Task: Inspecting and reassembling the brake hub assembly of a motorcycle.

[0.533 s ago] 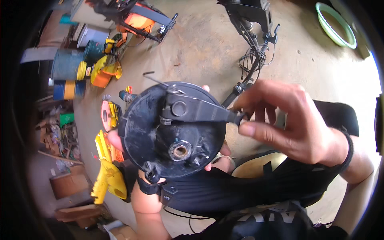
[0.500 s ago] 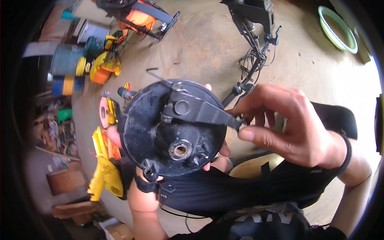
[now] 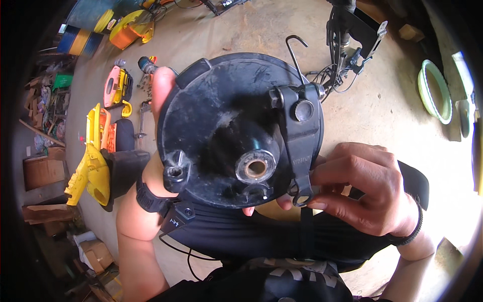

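Head view: black disc (image 3: 214,118) mostly hides left hand (image 3: 162,86).

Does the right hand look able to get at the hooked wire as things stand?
Probably yes: the hooked wire juts uncovered past the black disc, though the right hand would need to leave the lever first.

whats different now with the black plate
The black plate in the left hand has turned clockwise: the lever swung from pointing right to pointing down, the hooked wire from upper left to upper right. Unchanged: the left hand holds the plate, the right hand is at the lever's end.
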A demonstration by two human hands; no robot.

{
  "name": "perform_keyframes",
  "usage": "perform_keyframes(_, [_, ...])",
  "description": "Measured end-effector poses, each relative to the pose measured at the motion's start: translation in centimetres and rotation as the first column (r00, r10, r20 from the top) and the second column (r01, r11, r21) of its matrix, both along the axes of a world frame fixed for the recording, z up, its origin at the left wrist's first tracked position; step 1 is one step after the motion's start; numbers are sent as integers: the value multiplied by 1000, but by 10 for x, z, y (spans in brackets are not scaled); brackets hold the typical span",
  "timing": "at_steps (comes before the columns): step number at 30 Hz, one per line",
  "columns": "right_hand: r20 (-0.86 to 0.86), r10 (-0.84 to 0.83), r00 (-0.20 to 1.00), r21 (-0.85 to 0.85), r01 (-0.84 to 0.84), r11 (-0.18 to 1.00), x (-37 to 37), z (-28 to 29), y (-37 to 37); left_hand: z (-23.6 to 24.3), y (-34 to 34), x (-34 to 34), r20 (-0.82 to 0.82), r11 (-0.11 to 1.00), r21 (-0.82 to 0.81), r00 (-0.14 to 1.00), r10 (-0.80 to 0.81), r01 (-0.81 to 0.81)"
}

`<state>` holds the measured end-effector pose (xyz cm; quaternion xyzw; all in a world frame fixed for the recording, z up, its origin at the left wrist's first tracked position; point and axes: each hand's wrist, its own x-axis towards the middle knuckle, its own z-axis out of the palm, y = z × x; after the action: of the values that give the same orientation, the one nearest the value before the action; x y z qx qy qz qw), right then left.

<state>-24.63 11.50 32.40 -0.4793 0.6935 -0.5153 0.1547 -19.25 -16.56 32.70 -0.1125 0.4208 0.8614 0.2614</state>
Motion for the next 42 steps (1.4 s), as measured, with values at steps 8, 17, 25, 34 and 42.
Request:
perform_keyframes(8, [-47, 0, 999, -15, -1, 1000, 0, -2, 1, 5, 4, 1, 51, 997, -81, 999, -5, 9])
perform_keyframes(17, [-109, 21, 994, -21, -24, 999, -1, -3, 1, 13, 8, 5, 75, 991, -133, 997, 8, 2])
perform_keyframes(25, [-104, -16, 994, 15, 18, 1000, 1, -1, 1, 22, 15, 19, 86, 993, -113, 996, 30, -21])
perform_keyframes(34, [-119, 0, 993, 36, 5, 999, 0, -2, 2, 7, 2, 15, -4, 994, 58, 995, -96, 96])
perform_keyframes(42, [-100, 22, 995, 112, -11, 994, -5, 2, 4, -7, -6, 10, -103, 976, 122, 980, -171, 183])
